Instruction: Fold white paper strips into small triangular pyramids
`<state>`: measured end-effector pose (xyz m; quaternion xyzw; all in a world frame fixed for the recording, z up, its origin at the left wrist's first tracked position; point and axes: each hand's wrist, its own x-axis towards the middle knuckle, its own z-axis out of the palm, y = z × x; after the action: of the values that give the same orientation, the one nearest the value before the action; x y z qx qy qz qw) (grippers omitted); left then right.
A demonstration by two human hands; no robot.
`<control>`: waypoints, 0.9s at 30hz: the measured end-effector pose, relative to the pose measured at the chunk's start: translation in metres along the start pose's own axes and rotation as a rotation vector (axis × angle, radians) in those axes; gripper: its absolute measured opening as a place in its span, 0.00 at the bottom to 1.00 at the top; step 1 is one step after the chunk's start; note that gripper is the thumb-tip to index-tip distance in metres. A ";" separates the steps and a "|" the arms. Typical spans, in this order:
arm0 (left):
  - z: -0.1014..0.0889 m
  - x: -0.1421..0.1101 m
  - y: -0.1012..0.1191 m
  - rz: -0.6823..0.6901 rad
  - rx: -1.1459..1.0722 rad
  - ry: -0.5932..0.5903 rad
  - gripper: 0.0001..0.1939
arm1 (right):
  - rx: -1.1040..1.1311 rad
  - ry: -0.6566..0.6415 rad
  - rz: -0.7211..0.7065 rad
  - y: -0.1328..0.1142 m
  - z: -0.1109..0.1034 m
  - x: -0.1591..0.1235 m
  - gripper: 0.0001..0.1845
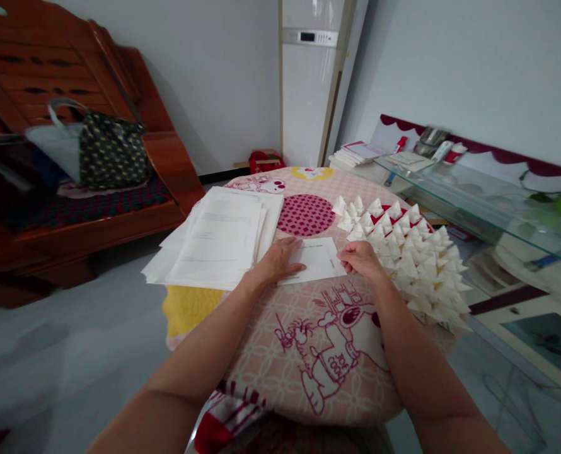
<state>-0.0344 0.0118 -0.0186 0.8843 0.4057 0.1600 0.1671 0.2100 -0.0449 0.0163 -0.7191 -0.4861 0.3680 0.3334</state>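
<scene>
A small white paper sheet (319, 257) lies on the pink cartoon-print cloth (309, 353) in front of me. My left hand (280, 260) rests flat on the sheet's left part, fingers stretched out. My right hand (360, 257) has its fingers curled onto the sheet's right edge, pinching it. Just right of that hand sits a pile of several folded white paper triangles (413, 258). A stack of white printed sheets (224, 236) lies to the left of my left hand.
A wooden bench (72, 189) with a patterned handbag (105, 151) stands at the left. A tall white appliance (311, 82) is at the back. A glass shelf (479, 195) with books and cups runs along the right.
</scene>
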 end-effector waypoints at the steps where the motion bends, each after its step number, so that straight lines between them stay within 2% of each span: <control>1: 0.000 0.000 0.000 -0.010 0.006 -0.017 0.36 | -0.017 0.006 -0.009 0.002 0.001 0.002 0.07; 9: -0.005 0.000 0.000 -0.105 0.095 0.057 0.30 | -0.374 0.049 -0.108 0.014 0.004 0.015 0.10; 14: -0.008 0.001 -0.002 -0.108 0.099 0.070 0.27 | -0.443 0.098 -0.103 0.013 0.004 0.014 0.11; 27: -0.010 0.000 0.002 -0.074 0.060 0.178 0.25 | -0.456 0.095 -0.106 0.015 0.003 0.014 0.11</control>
<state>-0.0372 0.0124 -0.0088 0.8556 0.4557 0.2197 0.1098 0.2178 -0.0359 -0.0007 -0.7658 -0.5774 0.1968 0.2038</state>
